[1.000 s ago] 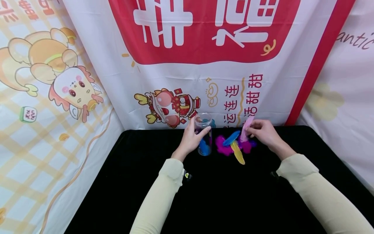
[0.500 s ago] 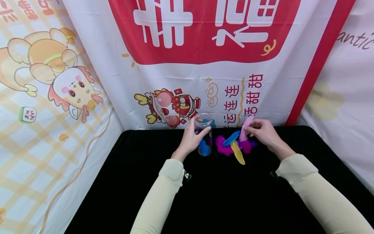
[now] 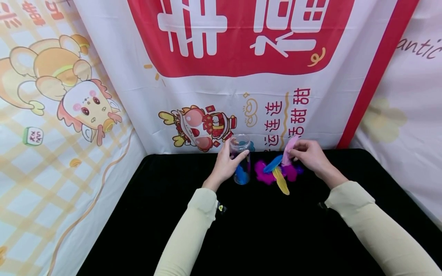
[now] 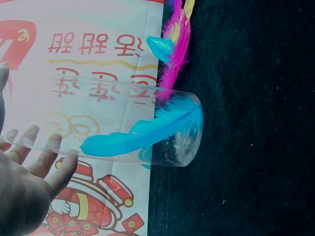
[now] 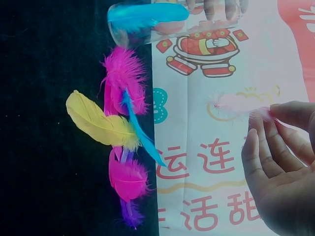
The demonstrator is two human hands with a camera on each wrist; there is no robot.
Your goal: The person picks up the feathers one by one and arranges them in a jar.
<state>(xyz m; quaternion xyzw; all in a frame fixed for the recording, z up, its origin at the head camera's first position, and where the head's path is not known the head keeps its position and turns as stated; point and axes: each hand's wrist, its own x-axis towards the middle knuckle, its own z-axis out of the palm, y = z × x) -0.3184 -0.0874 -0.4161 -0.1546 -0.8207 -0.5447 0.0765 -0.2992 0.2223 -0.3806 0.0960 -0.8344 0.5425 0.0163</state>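
Observation:
My left hand (image 3: 224, 165) grips a clear jar (image 4: 113, 91) that stands upright near the back of the black table, thumb on its near side. Inside it a bright blue feather (image 4: 133, 140) leans from the base up the wall. Between thumb and fingertips, my right hand (image 3: 310, 155) pinches a pale pink feather (image 5: 236, 102), raised above a small pile to the right of the jar. That pile has magenta feathers (image 5: 129, 179), a yellow feather (image 5: 96, 120) pointing toward me, another blue feather (image 5: 140, 130) lying across, and a purple feather (image 5: 130, 216) partly hidden.
A white cloth backdrop (image 3: 145, 103) with red printing hangs right behind the jar and pile, along the back edge of the black table (image 3: 276, 230). Patterned cloths, one checked (image 3: 41, 172), rise on the left and right sides.
My right hand has shifted slightly left with the pale pink feather. The left hand and jar stay in place, as does the pile.

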